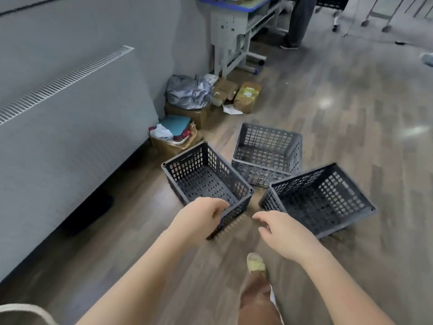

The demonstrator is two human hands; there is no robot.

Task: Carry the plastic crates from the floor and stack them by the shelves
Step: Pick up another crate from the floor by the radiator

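- Far left, a long grey radiator [70,118] runs along the wall, with dark shadow under it.
- At its end sits a cardboard box of cloth bits [174,137], and behind that a crumpled grey plastic bag [187,91] on another carton, with taped parcels [247,96] beside it.
- Left hand [199,218] is at the near corner of the left crate [206,181], fingers curled over its rim, gripping it; the crate sits tilted on the wooden floor [351,127].
- Top centre, a grey bench with a blue edge [236,26] stands against the wall, a person's dark trouser leg [298,22] next to it.
- The middle crate [267,153] rests flat on the floor, just behind the other two.
- Right hand [281,233] hovers in the gap between the left and right crates, fingers loosely bent, holding nothing.
- Below it, a pale slipper [255,262] on the wearer's foot.
- The right crate [318,199] lies empty on the floor, its near corner close to the right hand.
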